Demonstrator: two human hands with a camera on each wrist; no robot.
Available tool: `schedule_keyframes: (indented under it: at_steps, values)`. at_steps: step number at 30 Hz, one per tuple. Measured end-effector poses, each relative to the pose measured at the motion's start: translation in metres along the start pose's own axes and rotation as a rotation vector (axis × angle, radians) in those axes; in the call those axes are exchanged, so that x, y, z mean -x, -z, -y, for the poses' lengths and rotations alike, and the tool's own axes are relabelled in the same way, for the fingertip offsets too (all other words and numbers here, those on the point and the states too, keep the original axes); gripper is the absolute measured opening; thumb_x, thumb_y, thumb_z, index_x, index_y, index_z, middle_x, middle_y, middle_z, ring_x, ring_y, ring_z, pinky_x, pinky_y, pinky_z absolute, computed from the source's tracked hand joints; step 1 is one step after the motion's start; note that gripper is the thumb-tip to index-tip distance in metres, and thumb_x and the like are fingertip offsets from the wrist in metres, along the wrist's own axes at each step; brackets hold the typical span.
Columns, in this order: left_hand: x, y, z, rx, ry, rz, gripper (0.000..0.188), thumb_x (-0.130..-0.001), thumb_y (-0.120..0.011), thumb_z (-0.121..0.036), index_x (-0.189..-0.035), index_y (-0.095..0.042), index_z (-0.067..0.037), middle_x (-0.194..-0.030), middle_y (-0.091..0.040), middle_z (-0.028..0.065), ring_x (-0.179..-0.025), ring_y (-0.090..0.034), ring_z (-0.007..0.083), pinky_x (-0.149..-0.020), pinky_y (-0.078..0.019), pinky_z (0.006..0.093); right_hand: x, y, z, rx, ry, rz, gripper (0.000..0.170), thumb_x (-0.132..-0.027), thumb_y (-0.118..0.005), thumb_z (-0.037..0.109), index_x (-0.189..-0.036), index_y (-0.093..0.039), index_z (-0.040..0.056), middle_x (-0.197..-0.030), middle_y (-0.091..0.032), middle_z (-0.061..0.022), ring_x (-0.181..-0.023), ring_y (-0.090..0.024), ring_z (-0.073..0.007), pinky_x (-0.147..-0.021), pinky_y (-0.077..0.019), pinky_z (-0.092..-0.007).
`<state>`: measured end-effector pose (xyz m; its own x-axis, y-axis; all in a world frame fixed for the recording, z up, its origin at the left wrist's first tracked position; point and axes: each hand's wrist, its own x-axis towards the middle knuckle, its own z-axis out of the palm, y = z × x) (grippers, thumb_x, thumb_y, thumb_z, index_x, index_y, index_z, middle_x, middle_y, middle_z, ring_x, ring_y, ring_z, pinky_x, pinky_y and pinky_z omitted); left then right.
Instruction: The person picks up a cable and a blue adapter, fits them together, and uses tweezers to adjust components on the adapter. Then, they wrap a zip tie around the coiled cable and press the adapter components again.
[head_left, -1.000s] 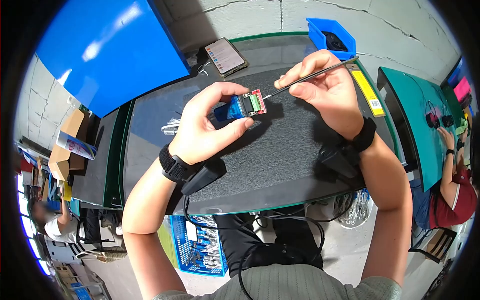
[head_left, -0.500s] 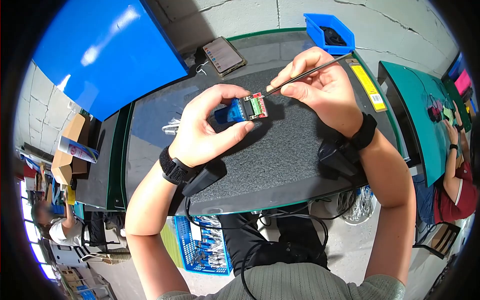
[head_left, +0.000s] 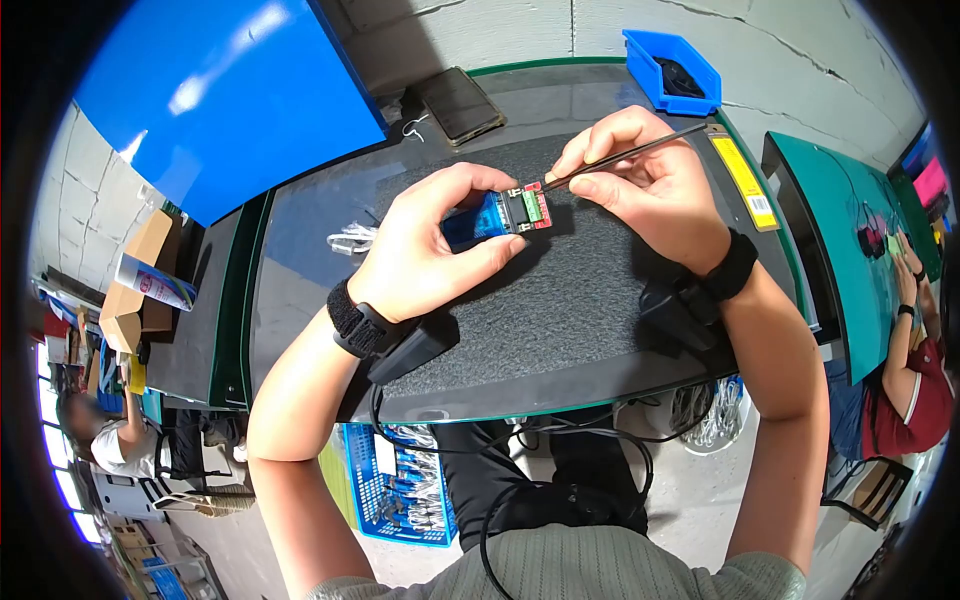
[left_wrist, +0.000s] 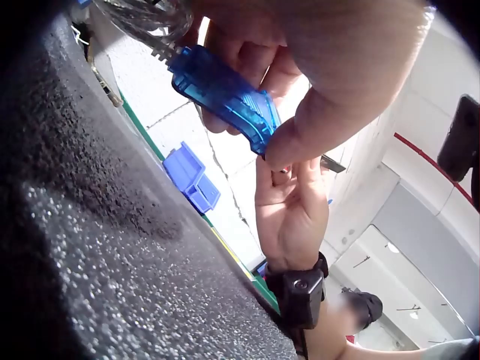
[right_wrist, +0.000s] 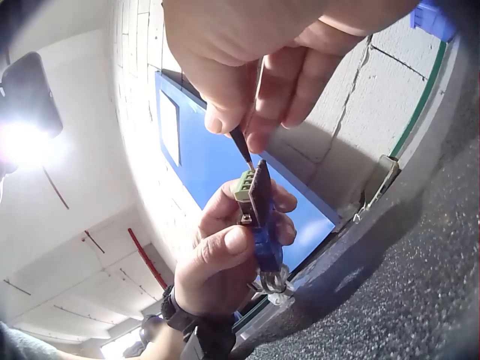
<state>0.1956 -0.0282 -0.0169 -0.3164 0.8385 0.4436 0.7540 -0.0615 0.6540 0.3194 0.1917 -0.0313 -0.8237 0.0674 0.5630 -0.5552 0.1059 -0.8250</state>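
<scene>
Left hand (head_left: 425,232) and plug (head_left: 487,216) have edged up toward the right hand (head_left: 655,195) since half a second ago. The left thumb and fingers pinch the plug by its sides; its long axis aims near two-thirty, green terminals (head_left: 533,207) outermost. Past them, the right fingers pinch the tool (head_left: 672,138), tip at the terminals, tail toward two o'clock; contact I cannot tell.

Workbenches (head_left: 822,215), a blue bin (head_left: 690,105) and a basket (head_left: 362,478) of cables (head_left: 420,505) show a workshop.
</scene>
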Motion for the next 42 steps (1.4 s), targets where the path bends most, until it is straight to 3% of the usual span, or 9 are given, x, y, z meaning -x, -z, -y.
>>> schedule_keyframes:
  at_steps: [13, 19, 26, 28, 42]
  values:
    - [0.0002, 0.0024, -0.0027, 0.067, 0.108, 0.033, 0.046, -0.079, -0.081, -0.013, -0.118, -0.062, -0.001, -0.107, -0.067, 0.0066, -0.102, -0.064, 0.0150, -0.096, -0.0477, 0.0321, -0.0009, 0.0022, 0.0005, 0.067, 0.015, 0.022, 0.022, -0.091, -0.067, -0.002, -0.110, -0.057, 0.0010, -0.106, -0.068, -0.0098, -0.099, -0.066, -0.0139, -0.089, -0.0548, -0.0288]
    - [0.0011, 0.0025, -0.0021, 0.069, 0.078, -0.006, 0.044, -0.078, -0.078, -0.013, -0.117, -0.061, -0.002, -0.107, -0.066, 0.0060, -0.102, -0.064, 0.0151, -0.096, -0.0478, 0.0327, -0.0031, 0.0068, 0.0048, -0.110, 0.161, -0.006, 0.020, -0.090, -0.068, -0.003, -0.106, -0.057, 0.0018, -0.106, -0.067, -0.0120, -0.102, -0.067, -0.0177, -0.091, -0.0555, -0.0309]
    - [0.0012, 0.0022, -0.0039, 0.052, 0.087, -0.019, 0.045, -0.077, -0.078, -0.015, -0.116, -0.061, -0.002, -0.107, -0.065, 0.0062, -0.101, -0.064, 0.0158, -0.093, -0.0488, 0.0330, -0.0008, 0.0034, 0.0039, -0.114, 0.082, 0.024, 0.020, -0.090, -0.069, -0.003, -0.105, -0.057, 0.0029, -0.104, -0.069, -0.0107, -0.100, -0.067, -0.0164, -0.087, -0.0557, -0.0293]
    - [0.0002, 0.0003, -0.0048, 0.068, 0.049, -0.054, 0.041, -0.075, -0.078, -0.009, -0.111, -0.061, -0.001, -0.098, -0.065, 0.0049, -0.091, -0.063, 0.0125, -0.087, -0.0500, 0.0300, -0.0004, 0.0026, 0.0036, -0.109, 0.078, 0.022, 0.020, -0.090, -0.069, -0.002, -0.105, -0.057, 0.0029, -0.103, -0.069, -0.0102, -0.099, -0.067, -0.0159, -0.086, -0.0556, -0.0288]
    - [0.0012, -0.0002, -0.0018, 0.064, 0.043, -0.037, 0.042, -0.075, -0.078, -0.012, -0.112, -0.061, -0.001, -0.100, -0.066, 0.0065, -0.093, -0.064, 0.0142, -0.088, -0.0510, 0.0310, -0.0005, -0.0018, 0.0046, -0.104, 0.001, 0.004, 0.018, -0.090, -0.069, -0.002, -0.105, -0.058, 0.0014, -0.103, -0.069, -0.0093, -0.097, -0.068, -0.0146, -0.087, -0.0565, -0.0285]
